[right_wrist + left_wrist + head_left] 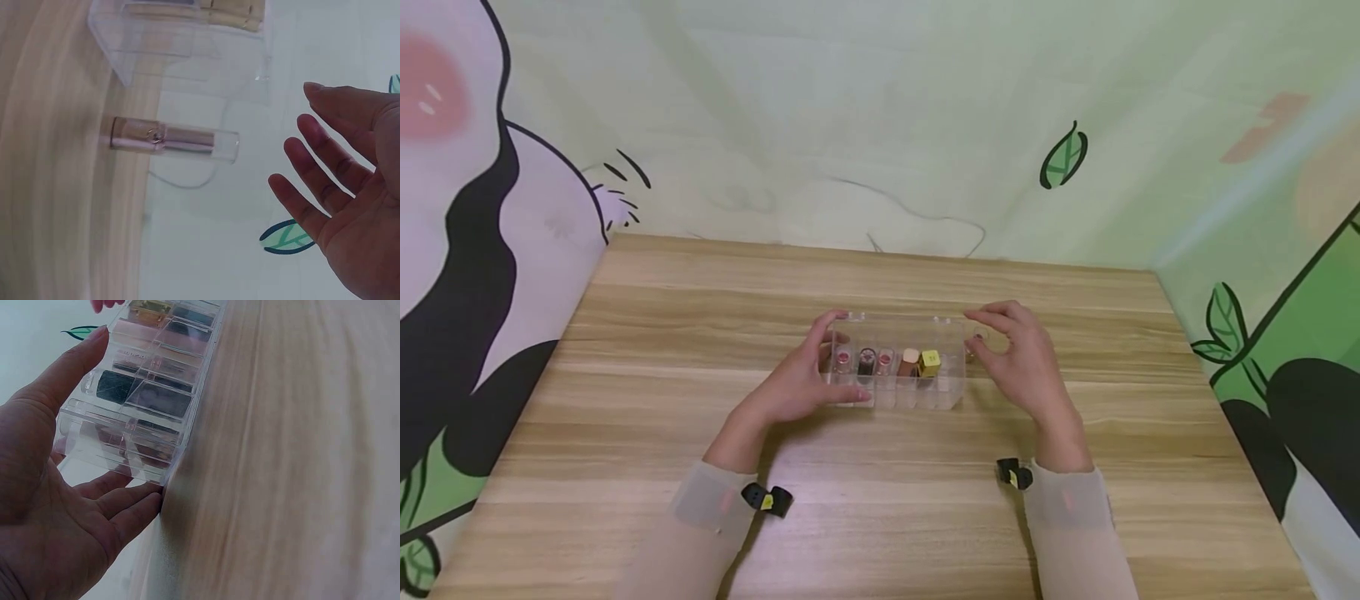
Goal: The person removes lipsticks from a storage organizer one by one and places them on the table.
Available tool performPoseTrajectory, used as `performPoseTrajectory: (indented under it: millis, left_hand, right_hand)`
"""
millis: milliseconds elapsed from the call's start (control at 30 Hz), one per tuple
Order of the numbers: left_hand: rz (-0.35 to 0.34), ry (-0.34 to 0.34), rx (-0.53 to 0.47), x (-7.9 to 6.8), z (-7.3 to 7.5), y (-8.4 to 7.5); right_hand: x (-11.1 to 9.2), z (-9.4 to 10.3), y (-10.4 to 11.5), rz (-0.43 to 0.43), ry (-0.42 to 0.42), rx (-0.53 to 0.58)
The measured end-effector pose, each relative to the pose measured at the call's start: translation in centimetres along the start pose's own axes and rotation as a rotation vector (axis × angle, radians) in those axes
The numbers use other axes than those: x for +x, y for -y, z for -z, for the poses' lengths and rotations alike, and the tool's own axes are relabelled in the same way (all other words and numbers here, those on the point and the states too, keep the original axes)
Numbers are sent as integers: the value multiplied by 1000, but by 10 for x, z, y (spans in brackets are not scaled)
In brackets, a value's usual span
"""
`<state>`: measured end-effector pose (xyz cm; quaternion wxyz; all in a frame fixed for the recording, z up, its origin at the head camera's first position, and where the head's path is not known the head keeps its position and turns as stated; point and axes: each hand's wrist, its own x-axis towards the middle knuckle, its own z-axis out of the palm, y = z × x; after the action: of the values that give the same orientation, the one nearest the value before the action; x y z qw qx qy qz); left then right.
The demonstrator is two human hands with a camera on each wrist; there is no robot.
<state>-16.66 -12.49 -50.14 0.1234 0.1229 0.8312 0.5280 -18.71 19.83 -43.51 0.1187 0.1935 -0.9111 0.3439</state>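
A clear plastic organizer (898, 331) with a row of compartments stands on the table. My left hand (797, 379) holds its left end, thumb along the front and fingers around the side. Lipstick tubes fill several slots, among them a dark one (867, 362), a yellow-capped one (929, 363) and a brown one with a peach top (908, 362). Just right of the organizer, a clear-capped pink lipstick (162, 139) stands upright on the table. My right hand (1022, 358) is beside that lipstick, fingers spread and holding nothing; in the right wrist view a gap shows between them.
The wood-grain table (880, 500) reaches back to a pale cloth backdrop (820, 125) with printed leaves and dark shapes. Each wrist wears a small black camera, one on the left (767, 500) and one on the right (1015, 473).
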Motion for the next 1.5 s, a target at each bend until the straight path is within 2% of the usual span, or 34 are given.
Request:
performPoseTrajectory:
  millis: [233, 467, 833, 1167, 1500]
  left_hand:
    - [-2, -2, 2, -1, -1, 0]
    - [-4, 1, -10, 0, 0, 1]
    - [7, -1, -20, 1, -1, 0]
    - [10, -5, 6, 1, -2, 1]
    - [4, -2, 11, 2, -2, 3]
  right_hand:
    - [-3, 1, 11, 68, 12, 9]
    - [-4, -1, 19, 110, 72, 10]
    - [-4, -5, 20, 81, 179, 6]
    - [-3, -12, 17, 76, 223, 14]
    - [-1, -19, 20, 85, 253, -34]
